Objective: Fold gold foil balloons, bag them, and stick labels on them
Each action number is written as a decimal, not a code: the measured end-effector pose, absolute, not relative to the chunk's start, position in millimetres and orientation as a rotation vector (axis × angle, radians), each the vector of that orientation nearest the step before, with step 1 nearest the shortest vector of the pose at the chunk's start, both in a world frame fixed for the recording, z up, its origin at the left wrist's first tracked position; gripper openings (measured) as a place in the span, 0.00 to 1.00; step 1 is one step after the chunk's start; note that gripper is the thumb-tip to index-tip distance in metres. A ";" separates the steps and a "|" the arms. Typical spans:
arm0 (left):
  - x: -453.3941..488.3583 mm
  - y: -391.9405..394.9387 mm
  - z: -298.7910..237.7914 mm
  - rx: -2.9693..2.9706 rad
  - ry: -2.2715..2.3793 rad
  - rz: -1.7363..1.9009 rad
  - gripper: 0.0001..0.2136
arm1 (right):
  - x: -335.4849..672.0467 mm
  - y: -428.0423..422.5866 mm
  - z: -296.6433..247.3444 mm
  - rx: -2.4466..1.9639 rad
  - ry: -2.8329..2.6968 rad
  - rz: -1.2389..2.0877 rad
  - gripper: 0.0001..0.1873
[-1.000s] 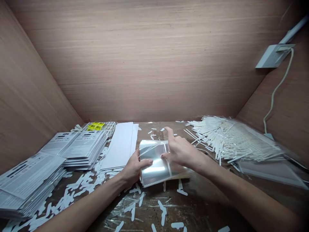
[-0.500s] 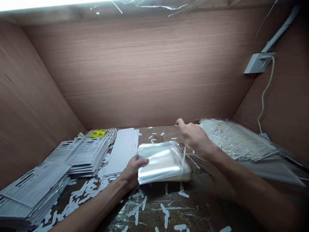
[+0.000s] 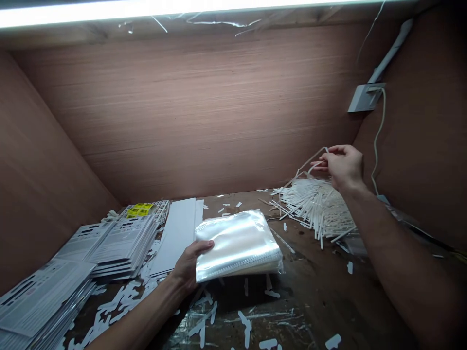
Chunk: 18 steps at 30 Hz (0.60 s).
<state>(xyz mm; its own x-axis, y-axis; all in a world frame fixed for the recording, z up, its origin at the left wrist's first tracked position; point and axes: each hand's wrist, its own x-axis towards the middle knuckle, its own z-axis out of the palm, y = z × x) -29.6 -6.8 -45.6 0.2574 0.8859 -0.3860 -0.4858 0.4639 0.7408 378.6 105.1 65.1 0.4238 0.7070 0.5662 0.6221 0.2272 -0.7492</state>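
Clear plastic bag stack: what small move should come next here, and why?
Probably lower the white sticks in the right hand to the clear plastic bag stack: the left hand holds that stack, and the sticks are lifted above their pile.

Hands [image 3: 191, 265] [image 3: 343, 167]: two. Bag stack [image 3: 237, 245]: one. Printed stacks [image 3: 124, 243]: two. Board stack [image 3: 175, 238]: one. Stick pile [image 3: 314, 209]: one. Wall box [image 3: 365, 97]: one. Cable [image 3: 375, 146]: one. Lamp [image 3: 146, 12]: one.

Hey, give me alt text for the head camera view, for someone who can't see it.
A person's left hand holds a stack of clear plastic bags above a brown table, while the right hand holds thin white sticks above a heap of white sticks. Stacks of printed white cards lie to the left among white die-cut scraps.
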 end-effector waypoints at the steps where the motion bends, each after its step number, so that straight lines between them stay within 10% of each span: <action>1: -29.0 -7.1 -44.7 0.539 0.880 0.986 0.28 | 372.2 103.9 69.0 -1.418 -1.233 0.171 0.14; 13: -28.0 -8.4 -46.4 0.490 0.934 0.980 0.25 | 368.6 49.3 105.3 -1.202 -1.399 0.633 0.09; 18: -26.8 -6.9 -42.8 0.473 0.916 0.966 0.28 | 421.4 51.8 121.6 -1.289 -1.186 0.178 0.06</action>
<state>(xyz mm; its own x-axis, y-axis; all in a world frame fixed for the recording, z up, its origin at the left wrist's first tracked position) -26.8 -6.9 -42.8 0.2522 0.8581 -0.4473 -0.4926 0.5117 0.7040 421.4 51.8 121.6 0.4483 0.6856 0.5735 0.4871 0.3505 -0.7999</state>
